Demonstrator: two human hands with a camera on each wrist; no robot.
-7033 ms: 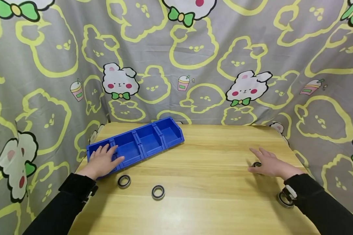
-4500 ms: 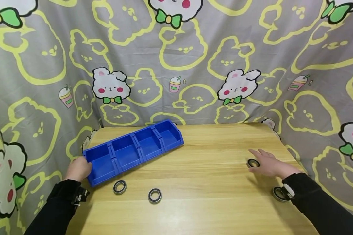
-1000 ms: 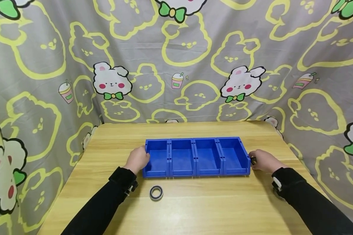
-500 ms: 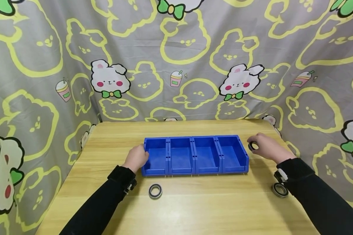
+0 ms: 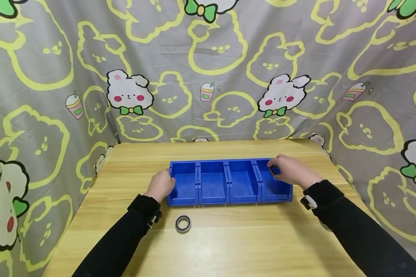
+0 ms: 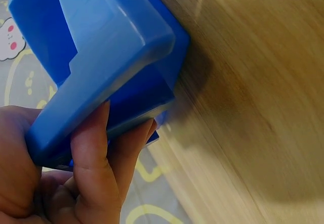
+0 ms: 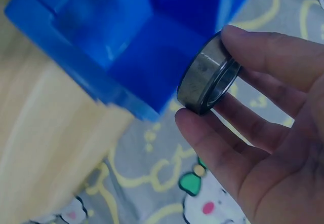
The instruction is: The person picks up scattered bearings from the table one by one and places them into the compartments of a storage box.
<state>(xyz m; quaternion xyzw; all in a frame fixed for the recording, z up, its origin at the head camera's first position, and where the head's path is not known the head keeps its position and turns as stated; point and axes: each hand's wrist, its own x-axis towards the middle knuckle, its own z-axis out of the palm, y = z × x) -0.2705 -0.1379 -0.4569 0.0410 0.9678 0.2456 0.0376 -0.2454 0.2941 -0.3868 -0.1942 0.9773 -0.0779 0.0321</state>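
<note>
A blue four-part bin [image 5: 213, 200] stands roughly square to me on the wooden table. My left hand [image 5: 160, 186] grips its left end wall, thumb on one side and fingers curled under the edge in the left wrist view. In my right hand [image 5: 292, 171], a ball bearing [image 7: 202, 77] is pinched between thumb and fingertips. It is held over the rightmost compartment, tilted on edge. A second bearing [image 5: 183, 224] lies flat on the table in front of the bin's left part. Another bearing [image 5: 324, 226] is mostly hidden behind my right sleeve.
The wooden table [image 5: 228, 246] runs back to a grey curtain [image 5: 180, 50] with yellow cartoon outlines, which also hangs along both sides. Black sleeves with wrist cameras cover my forearms.
The bin has come from the back left to the middle and been straightened, my left hand gripping its end. My right hand has picked up a bearing and moved left over the right compartment.
</note>
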